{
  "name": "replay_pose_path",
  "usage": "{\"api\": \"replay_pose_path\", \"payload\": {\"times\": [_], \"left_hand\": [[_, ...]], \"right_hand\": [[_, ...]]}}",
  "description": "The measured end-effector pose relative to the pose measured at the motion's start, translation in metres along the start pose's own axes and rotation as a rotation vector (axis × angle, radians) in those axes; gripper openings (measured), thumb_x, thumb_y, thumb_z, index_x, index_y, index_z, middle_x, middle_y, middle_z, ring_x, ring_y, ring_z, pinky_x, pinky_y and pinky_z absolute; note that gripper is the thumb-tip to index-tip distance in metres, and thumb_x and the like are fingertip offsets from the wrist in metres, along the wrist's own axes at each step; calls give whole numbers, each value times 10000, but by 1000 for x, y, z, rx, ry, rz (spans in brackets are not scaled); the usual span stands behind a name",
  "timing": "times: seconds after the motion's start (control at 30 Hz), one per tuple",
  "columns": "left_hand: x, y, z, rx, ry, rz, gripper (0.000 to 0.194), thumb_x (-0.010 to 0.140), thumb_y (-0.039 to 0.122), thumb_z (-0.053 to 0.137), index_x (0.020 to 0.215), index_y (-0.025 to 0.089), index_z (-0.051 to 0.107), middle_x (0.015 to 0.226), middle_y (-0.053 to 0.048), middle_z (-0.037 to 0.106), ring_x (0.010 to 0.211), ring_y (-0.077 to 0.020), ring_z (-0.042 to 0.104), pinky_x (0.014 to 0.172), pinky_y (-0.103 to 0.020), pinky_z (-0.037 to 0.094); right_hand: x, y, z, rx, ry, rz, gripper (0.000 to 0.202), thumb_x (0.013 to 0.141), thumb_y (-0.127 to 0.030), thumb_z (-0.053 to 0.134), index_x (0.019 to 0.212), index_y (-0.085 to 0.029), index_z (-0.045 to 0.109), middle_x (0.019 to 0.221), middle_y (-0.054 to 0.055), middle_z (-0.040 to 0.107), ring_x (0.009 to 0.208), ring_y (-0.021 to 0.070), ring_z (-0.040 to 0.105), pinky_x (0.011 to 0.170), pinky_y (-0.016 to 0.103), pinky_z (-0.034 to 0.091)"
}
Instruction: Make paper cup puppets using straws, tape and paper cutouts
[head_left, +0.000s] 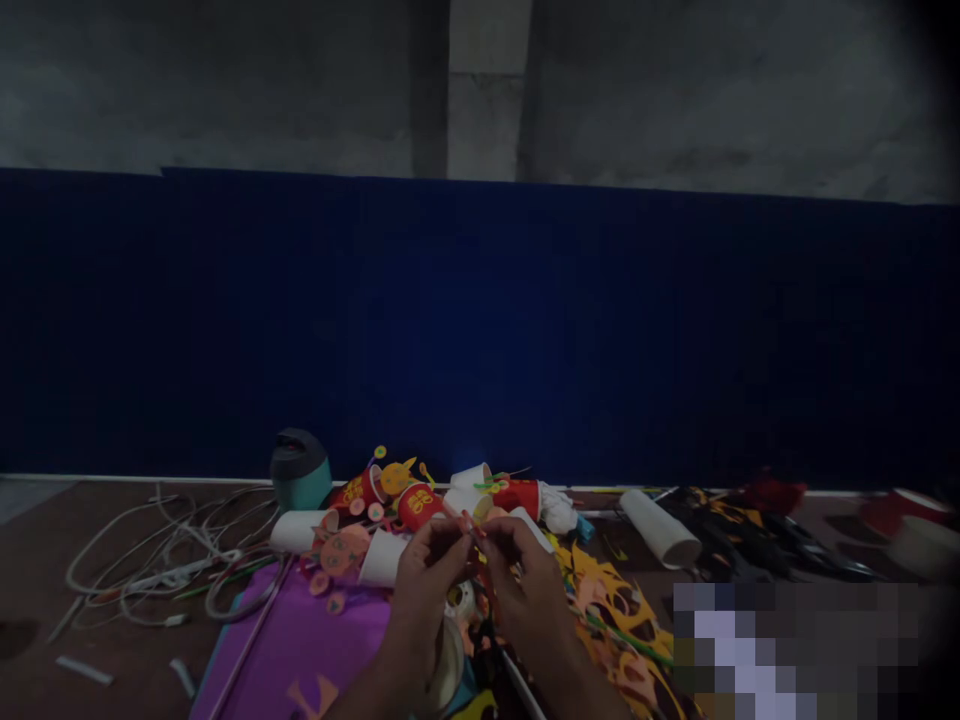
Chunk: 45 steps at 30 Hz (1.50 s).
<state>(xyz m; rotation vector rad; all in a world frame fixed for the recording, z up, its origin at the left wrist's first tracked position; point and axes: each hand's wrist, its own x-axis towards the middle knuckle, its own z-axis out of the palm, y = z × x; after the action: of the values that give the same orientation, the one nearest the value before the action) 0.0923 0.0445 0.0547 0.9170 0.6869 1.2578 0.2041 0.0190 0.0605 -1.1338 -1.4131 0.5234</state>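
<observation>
My left hand [431,585] and my right hand [525,580] are raised close together at the lower middle, fingertips nearly touching. Between the fingertips they pinch a small orange-red piece [466,522], too small to make out fully. Paper cups lie behind and beside the hands: a white cup [384,558] to the left, a red cup [420,506] behind, and another red cup [517,496] behind the right hand. An orange paper cutout [343,552] with round pieces is left of my left hand. Below the hands is a paper cup or roll [448,665], partly hidden.
Purple sheets [315,625] lie at the front left, with tangled white cables [161,570] farther left. A teal and dark container [300,472] stands at the back. Yellow and orange paper scraps [619,600], a white roll [660,530] and dark tools [795,540] lie right. A blue panel [465,320] rises behind.
</observation>
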Motion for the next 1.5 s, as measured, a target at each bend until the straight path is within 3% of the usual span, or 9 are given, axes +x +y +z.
{"api": "replay_pose_path", "payload": {"times": [0.2, 0.37, 0.6, 0.8, 1.0, 1.2, 1.5], "left_hand": [[1, 4, 0, -12, 79, 26, 173, 705, 250, 702, 847, 175, 637, 835, -19, 656, 799, -165, 623, 753, -264, 486], [2, 2, -2, 20, 59, 37, 194, 694, 257, 707, 851, 162, 643, 837, -41, 664, 800, -182, 628, 758, -287, 483], [8, 4, -5, 130, 84, 59, 213, 649, 294, 736, 806, 164, 674, 794, -38, 686, 766, -181, 631, 734, -282, 480], [5, 8, -3, 179, 96, 104, 201, 687, 280, 704, 847, 162, 669, 823, -50, 698, 774, -180, 634, 722, -273, 487], [3, 19, 1, 364, 128, 229, 152, 668, 262, 706, 783, 168, 671, 717, -29, 692, 662, -166, 629, 612, -232, 479], [4, 20, -3, 541, 141, 382, 135, 670, 202, 673, 804, 184, 665, 759, -33, 699, 707, -192, 651, 655, -251, 498], [1, 19, 1, 569, 166, 282, 115, 710, 251, 646, 795, 175, 657, 721, -32, 695, 650, -191, 644, 581, -248, 495]], "right_hand": [[3, 1, -4, -185, -24, -41, 109, 790, -171, 509, 878, -168, 573, 825, 51, 607, 705, 159, 582, 626, 249, 468], [1, 5, -6, -314, -34, -17, 128, 803, -167, 488, 811, -175, 616, 796, 53, 643, 746, 186, 596, 684, 288, 459], [4, 2, -7, -103, -125, 54, 181, 813, -159, 464, 853, -167, 640, 796, 49, 675, 713, 168, 621, 645, 251, 477], [4, 0, -7, -62, -107, 61, 144, 808, -179, 483, 843, -163, 622, 805, 48, 660, 700, 159, 597, 635, 249, 465], [9, 1, -11, 219, -218, 231, 126, 763, -282, 570, 789, -162, 597, 689, 3, 603, 604, 125, 536, 551, 219, 428], [12, -1, -14, 434, -314, 382, 207, 690, -351, 654, 764, -170, 587, 635, -27, 569, 557, 101, 502, 526, 203, 387], [8, 9, -1, 268, -192, 340, 116, 712, -256, 588, 760, -151, 599, 603, -14, 579, 501, 107, 496, 482, 210, 384]]}}
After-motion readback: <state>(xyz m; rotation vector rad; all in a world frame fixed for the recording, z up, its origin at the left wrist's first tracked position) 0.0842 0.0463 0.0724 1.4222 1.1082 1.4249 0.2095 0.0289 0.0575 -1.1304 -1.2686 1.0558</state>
